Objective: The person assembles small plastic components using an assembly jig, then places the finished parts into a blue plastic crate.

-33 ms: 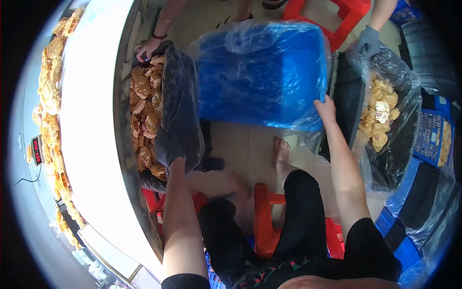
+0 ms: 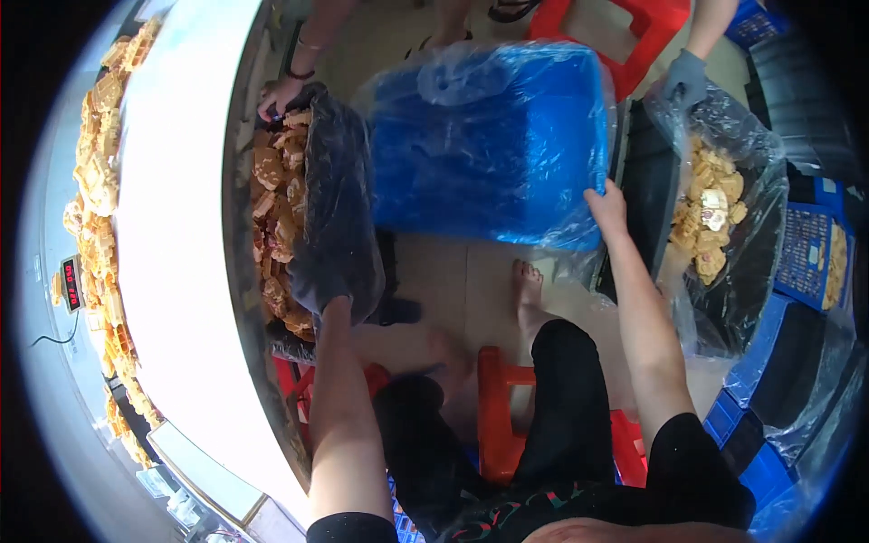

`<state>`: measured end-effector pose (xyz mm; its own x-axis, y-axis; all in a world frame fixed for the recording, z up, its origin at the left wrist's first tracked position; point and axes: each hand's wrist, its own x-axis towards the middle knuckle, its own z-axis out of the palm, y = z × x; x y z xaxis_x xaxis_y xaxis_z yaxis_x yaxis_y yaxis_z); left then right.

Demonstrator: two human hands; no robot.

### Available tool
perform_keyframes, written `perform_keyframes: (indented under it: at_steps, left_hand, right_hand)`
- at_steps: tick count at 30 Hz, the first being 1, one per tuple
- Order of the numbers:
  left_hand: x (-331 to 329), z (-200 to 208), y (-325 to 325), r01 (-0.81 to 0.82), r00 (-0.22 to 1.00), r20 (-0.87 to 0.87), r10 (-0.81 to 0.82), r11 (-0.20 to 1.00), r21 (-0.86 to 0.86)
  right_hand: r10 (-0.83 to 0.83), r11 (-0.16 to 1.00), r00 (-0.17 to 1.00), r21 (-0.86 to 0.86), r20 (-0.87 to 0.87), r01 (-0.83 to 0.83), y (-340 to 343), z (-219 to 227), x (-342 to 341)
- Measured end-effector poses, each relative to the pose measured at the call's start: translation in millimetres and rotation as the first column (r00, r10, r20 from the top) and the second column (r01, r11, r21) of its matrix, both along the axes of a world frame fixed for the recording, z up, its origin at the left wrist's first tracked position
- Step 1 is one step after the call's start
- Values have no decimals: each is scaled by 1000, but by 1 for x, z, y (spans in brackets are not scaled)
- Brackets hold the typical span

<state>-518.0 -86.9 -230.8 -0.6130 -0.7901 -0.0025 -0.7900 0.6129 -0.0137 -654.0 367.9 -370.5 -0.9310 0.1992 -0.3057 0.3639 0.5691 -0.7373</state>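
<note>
The left hand wears a dark glove. It is closed around the near edge of a dark plastic bag and pinches the plastic tight. The bag lines a crate full of brown and yellow waffle pieces. The glove and the bag are almost the same colour, so the fingers are hard to pick out.

The right hand is bare. It rests on the near right corner of a big blue crate that is wrapped in clear plastic. The fingers bend over the edge and press on the wrap. I cannot tell if they grip the crate or only the plastic.

The blue crate sits on the floor in front of the person, between the dark bag and another bag on the right. Its long side runs left to right. The plastic shines, so what is inside is hard to see.

The dark bag and its crate are long and thin. They run away from the person, beside the curved white tabletop.

Another person's bare hand touches the far end of the dark bag. A grey gloved hand holds the top of a clear bag of yellow pieces on the right. Both people are cut off at the top edge.

A bare foot stands on the floor by a red stool.
</note>
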Motion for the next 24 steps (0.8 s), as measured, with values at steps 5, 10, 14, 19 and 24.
perform_keyframes:
  at_steps: [5,10,14,19,24]
  left_hand:
    - [30,-59,102,395,918,32,-396,902,-173]
    - [32,-55,186,103,878,-279,388,417,903]
    - [25,-34,213,268,600,449,662,-695,667]
    - [48,-34,195,239,658,445,607,-729,641]
    - [67,16,204,229,691,503,519,-817,529]
  right_hand:
    - [63,973,992,-216,-106,-85,-44,98,23]
    - [172,979,983,-96,-67,-178,-104,170,56]
    - [229,973,973,31,27,-230,-117,213,70]
    - [288,952,958,100,9,-288,-121,266,78]
    - [282,955,958,117,-62,-273,-103,318,104]
